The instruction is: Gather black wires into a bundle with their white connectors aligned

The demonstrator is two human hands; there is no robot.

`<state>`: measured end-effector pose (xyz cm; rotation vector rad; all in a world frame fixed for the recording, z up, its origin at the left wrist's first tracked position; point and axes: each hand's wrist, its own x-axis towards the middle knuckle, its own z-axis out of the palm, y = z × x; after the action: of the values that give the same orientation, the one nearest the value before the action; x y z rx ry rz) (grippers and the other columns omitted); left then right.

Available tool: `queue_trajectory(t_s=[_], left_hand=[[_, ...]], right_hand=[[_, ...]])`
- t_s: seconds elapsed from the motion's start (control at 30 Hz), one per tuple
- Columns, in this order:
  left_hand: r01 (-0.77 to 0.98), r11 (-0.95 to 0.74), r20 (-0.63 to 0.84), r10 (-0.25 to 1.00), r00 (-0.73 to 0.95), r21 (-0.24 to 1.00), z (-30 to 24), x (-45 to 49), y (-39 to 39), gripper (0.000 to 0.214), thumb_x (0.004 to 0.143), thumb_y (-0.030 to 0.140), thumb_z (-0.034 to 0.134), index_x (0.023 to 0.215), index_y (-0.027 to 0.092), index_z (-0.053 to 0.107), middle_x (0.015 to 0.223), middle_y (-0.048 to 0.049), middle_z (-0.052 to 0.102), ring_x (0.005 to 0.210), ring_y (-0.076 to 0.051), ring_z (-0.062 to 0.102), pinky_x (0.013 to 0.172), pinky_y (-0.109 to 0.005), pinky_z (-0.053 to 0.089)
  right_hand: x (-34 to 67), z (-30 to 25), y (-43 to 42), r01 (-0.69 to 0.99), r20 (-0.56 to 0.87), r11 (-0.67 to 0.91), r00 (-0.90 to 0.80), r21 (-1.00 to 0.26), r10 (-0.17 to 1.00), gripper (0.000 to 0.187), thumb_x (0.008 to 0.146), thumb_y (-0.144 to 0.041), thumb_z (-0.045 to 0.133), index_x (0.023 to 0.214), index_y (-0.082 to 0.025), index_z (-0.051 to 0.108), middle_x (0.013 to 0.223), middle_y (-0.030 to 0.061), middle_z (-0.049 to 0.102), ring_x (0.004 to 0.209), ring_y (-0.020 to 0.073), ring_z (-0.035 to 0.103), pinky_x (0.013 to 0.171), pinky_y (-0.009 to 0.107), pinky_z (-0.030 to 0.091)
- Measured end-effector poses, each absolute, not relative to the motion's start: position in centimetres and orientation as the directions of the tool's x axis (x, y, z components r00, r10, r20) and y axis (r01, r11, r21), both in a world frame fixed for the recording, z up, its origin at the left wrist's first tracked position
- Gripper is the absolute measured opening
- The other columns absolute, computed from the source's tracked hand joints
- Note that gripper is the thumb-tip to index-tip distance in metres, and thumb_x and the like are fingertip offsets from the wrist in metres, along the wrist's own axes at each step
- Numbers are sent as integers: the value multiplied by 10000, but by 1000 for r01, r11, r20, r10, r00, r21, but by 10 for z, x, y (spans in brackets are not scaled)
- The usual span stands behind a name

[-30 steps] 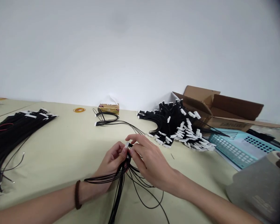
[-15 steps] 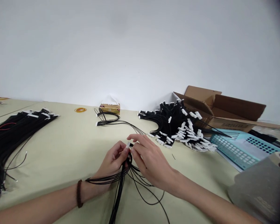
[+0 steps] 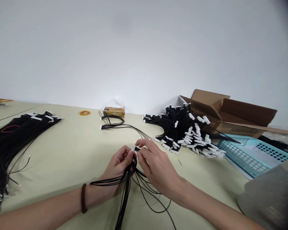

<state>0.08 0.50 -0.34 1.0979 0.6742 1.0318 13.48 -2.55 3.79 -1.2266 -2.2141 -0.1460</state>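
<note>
My left hand (image 3: 117, 167) is closed around a bunch of thin black wires (image 3: 124, 191) that trail toward me over the beige table (image 3: 69, 150). A small white connector (image 3: 133, 148) sticks up at its fingertips. My right hand (image 3: 156, 166) pinches the same wire ends from the right, thumb and forefinger closed at the connector. A dark band circles my left wrist.
A large heap of black wires with white connectors (image 3: 184, 132) lies back right, by an open cardboard box (image 3: 230, 115) and a teal plastic basket (image 3: 249, 153). Long black cable bundles (image 3: 12, 137) lie at left. A small wire coil (image 3: 110, 121), a tissue box (image 3: 115, 110) and rubber bands (image 3: 84, 112) sit at the back.
Both hands stay together at the connector with small finger shifts. The view has shifted slightly.
</note>
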Motion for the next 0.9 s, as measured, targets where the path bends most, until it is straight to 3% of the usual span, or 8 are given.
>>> queue_trajectory(t_s=[0.37, 0.7, 0.9], left_hand=[[-366, 156, 24, 896, 443, 918, -2, 1, 3, 275, 767, 425, 553, 686, 183, 450, 598, 50, 399, 512, -68, 365, 453, -180, 370], [-358, 186, -13, 900, 435, 915, -10, -1, 6, 211, 777, 389, 551, 736, 193, 483, 618, 55, 396, 514, -63, 351, 429, -159, 369], [-348, 203, -41, 906, 421, 915, -7, 0, 5, 244, 755, 400, 572, 692, 192, 463, 601, 59, 392, 497, -62, 342, 419, -163, 366]], right_hand=[[138, 37, -24, 743, 475, 601, -432, -294, 766, 221, 918, -146, 295, 854, -152, 506, 1066, 102, 506, 876, 160, 562, 756, 322, 502], [139, 36, -17, 654, 525, 660, -440, -368, 729, 245, 875, -120, 345, 668, -171, 467, 944, 94, 540, 784, 148, 560, 669, 293, 487], [139, 35, -16, 644, 541, 679, -452, -352, 709, 248, 879, -127, 341, 671, -173, 466, 953, 103, 549, 786, 149, 564, 679, 298, 494]])
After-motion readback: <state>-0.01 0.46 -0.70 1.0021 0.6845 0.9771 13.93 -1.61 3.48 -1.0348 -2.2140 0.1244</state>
